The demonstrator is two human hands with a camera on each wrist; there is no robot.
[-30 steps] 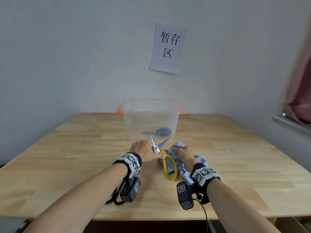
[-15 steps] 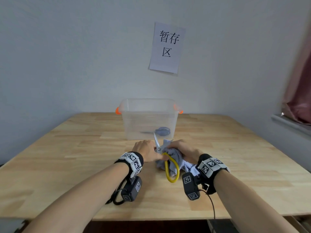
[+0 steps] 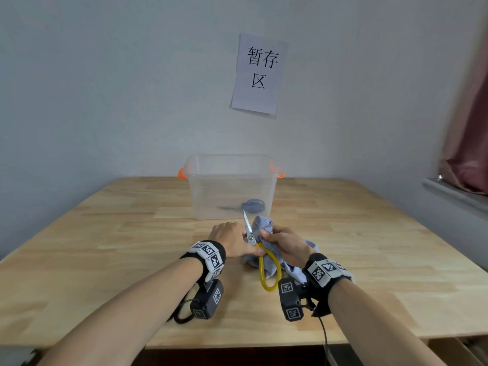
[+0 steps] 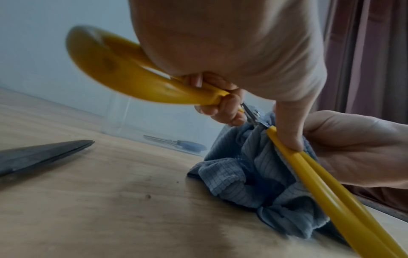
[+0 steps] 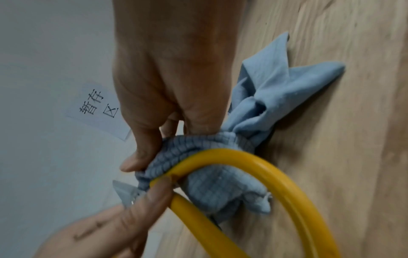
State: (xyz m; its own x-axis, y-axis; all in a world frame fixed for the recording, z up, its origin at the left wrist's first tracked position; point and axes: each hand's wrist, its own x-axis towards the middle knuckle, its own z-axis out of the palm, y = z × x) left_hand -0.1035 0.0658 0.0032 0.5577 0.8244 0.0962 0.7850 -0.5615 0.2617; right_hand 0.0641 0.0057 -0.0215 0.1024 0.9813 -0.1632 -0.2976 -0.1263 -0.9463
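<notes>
Yellow-handled scissors (image 3: 264, 270) stand blades-up just in front of the clear bin, the steel blade (image 3: 247, 225) pointing away from me. My left hand (image 3: 232, 243) grips the yellow handles (image 4: 141, 87) near the pivot, thumb pressed on one loop (image 5: 253, 167). My right hand (image 3: 286, 245) bunches a light blue cloth (image 3: 261, 225) against the blades; its fingers are curled round the cloth (image 5: 198, 148), which trails onto the table (image 4: 249, 176).
A clear plastic bin (image 3: 232, 178) with orange handles stands behind the hands and holds blue-handled scissors (image 3: 252, 205). A paper sign (image 3: 260, 73) hangs on the wall. The wooden table (image 3: 105, 247) has bare surface left and right. A curtain (image 3: 470, 143) hangs at far right.
My right hand has gathered the cloth up from the table and brought it against the scissor blades. The blades have closed together. My left hand has kept its place.
</notes>
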